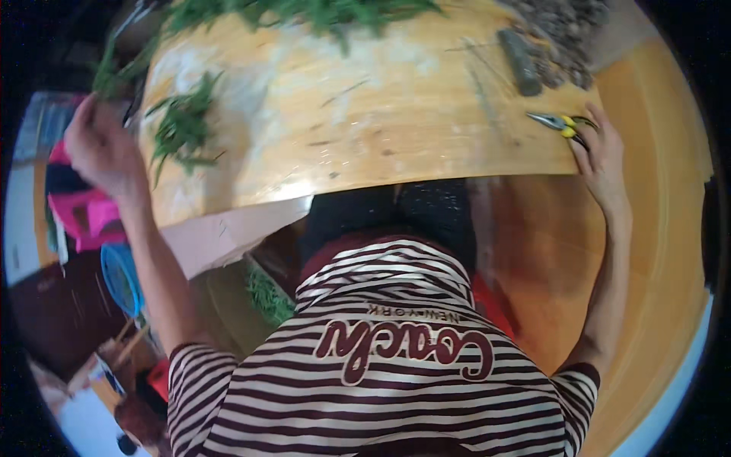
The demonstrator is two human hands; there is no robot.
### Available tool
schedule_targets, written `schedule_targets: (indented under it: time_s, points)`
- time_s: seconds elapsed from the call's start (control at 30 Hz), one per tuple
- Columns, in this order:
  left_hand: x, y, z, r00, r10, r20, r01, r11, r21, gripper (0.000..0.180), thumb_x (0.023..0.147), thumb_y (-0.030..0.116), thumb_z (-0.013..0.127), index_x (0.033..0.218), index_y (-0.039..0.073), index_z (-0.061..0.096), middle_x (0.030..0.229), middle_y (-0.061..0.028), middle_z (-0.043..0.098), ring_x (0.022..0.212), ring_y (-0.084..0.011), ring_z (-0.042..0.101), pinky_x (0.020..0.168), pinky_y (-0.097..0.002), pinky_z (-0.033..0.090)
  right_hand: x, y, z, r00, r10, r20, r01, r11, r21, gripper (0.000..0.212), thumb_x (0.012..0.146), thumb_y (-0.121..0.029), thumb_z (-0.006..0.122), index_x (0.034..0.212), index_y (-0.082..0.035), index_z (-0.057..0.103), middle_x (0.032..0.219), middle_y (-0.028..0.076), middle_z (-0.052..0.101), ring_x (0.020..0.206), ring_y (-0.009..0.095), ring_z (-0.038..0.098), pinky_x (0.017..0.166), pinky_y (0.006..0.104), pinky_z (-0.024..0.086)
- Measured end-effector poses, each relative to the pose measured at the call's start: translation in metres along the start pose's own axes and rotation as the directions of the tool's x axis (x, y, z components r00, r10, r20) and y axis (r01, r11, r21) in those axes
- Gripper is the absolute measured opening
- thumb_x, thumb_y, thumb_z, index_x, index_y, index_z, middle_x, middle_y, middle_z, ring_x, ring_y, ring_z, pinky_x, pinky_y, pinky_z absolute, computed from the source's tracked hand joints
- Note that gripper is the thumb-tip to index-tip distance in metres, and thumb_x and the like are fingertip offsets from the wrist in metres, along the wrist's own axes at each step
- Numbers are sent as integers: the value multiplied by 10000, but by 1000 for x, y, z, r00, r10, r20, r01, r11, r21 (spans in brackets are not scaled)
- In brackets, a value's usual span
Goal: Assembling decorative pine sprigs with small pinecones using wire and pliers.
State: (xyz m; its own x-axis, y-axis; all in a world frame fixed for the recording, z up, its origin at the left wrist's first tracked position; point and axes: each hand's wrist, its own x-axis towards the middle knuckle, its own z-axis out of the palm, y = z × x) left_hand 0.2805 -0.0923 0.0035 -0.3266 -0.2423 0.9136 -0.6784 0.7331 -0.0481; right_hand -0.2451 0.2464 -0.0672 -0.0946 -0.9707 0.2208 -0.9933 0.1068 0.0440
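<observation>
Past the table's left edge, my left hand (110, 152) is raised, somewhat blurred, with its fingers pinched at the end of a feathery green sprig (109, 76). Closest to it on the table lies a small bunch of green sprigs (183, 128). At the right edge of the table, my right hand (604, 160) is closed around the yellow and black handles of needle-nose pliers (560, 122). The pliers' jaws point left over the wooden tabletop (365, 122).
A heap of green foliage (304, 11) lines the far edge. At the far right are a pile of brown pine cones (567, 30), a dark grey cylinder (520, 62) and thin wires (487, 65). Scraps dot the tabletop. A blue basket (122, 278) and pink item (85, 219) stand lower left.
</observation>
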Motion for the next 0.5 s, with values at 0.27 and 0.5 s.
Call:
schedule_targets:
  time_s: [0.27, 0.5]
  points:
    - [-48, 9, 2, 831, -193, 521, 50, 960, 276, 463, 781, 274, 670, 1168, 50, 551, 1106, -189, 554, 1018, -365, 524, 840, -421, 430, -5, -47, -24, 986, 62, -155, -54, 997, 55, 211, 898, -78, 536, 1102, -29, 559, 1291, 158, 447, 1172, 310, 458, 973, 385, 380]
    - [-54, 22, 4, 648, -273, 711, 272, 955, 120, 609, 739, 284, 697, 1252, 31, 487, 1155, -213, 504, 1092, -369, 487, 914, -403, 415, 6, -90, -33, 994, 52, -93, -19, 946, 323, 158, 892, -21, 526, 1044, 8, 559, 1198, 151, 483, 1086, 295, 511, 921, 341, 421]
